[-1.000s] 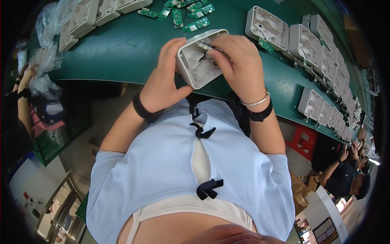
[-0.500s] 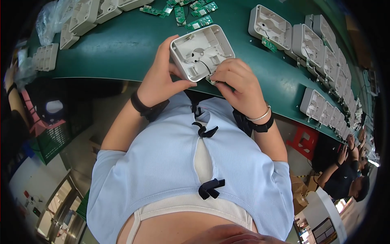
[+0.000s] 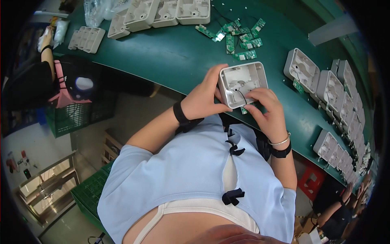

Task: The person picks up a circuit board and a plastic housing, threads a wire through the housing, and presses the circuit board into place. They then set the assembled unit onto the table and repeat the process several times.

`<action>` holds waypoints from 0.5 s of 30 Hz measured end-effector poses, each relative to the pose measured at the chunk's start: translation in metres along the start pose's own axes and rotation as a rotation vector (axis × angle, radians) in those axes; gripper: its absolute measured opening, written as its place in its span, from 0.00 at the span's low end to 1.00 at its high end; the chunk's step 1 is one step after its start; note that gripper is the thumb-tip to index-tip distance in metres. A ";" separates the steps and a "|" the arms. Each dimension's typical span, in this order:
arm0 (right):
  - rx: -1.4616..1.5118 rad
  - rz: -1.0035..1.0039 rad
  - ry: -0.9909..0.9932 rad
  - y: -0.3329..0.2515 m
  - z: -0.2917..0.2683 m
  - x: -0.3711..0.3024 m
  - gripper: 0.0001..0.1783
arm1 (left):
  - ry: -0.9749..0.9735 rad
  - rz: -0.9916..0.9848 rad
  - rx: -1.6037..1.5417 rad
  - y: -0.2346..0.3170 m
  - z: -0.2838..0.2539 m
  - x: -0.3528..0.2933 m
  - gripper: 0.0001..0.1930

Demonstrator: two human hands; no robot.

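My left hand [image 3: 203, 97] grips a white plastic housing [image 3: 263, 73] by its left side, thumb along the near edge. The open side of this box faces up, showing posts and a round part inside. A thin black wire [image 3: 242, 95] runs from a hole in its floor to the near wall. At that wall my right hand [image 3: 268, 112] is closed, with fingertips reaching over the rim around the wire. A small green circuit board [image 3: 243, 110] shows just below the near edge, partly hidden by the housing and my right thumb.
Several loose green circuit boards [image 3: 250, 44] lie beyond the housing on the green table [image 3: 174, 53]. White housings [image 3: 194, 11] stand at the far left, and rows of more housings [image 3: 302, 67] fill the right. Other people's arms [image 3: 48, 61] show at both sides.
The view has shifted, so the table scene sits lower and farther right. My right fingers have moved from the circuit board up to the wire at the rim, uncovering part of the board.
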State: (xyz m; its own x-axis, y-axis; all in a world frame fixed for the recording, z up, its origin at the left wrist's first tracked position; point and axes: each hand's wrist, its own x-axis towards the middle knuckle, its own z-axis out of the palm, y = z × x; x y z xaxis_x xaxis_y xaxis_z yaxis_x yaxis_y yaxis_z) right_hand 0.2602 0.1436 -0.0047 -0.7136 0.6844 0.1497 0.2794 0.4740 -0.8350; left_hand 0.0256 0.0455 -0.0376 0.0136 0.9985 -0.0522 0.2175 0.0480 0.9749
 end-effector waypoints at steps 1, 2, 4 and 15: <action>-0.055 -0.077 -0.009 0.001 0.001 0.003 0.12 | 0.000 0.000 0.000 -0.001 -0.001 0.000 0.60; -0.112 -0.148 -0.015 0.001 0.002 0.004 0.13 | -0.005 -0.002 -0.002 0.000 -0.002 -0.001 0.60; -0.170 -0.224 -0.017 -0.001 0.004 0.006 0.13 | -0.010 -0.022 -0.024 0.003 -0.004 -0.002 0.59; -0.445 -0.436 0.018 0.001 0.005 -0.009 0.14 | 0.057 0.078 0.313 0.024 -0.081 0.007 0.44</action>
State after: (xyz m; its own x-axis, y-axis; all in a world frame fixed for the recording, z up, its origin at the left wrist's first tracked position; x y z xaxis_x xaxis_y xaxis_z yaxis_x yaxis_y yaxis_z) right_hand 0.2636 0.1356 -0.0092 -0.8122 0.3838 0.4393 0.2088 0.8945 -0.3954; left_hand -0.0482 0.0560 0.0027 -0.0110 0.9991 0.0411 0.5076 -0.0298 0.8611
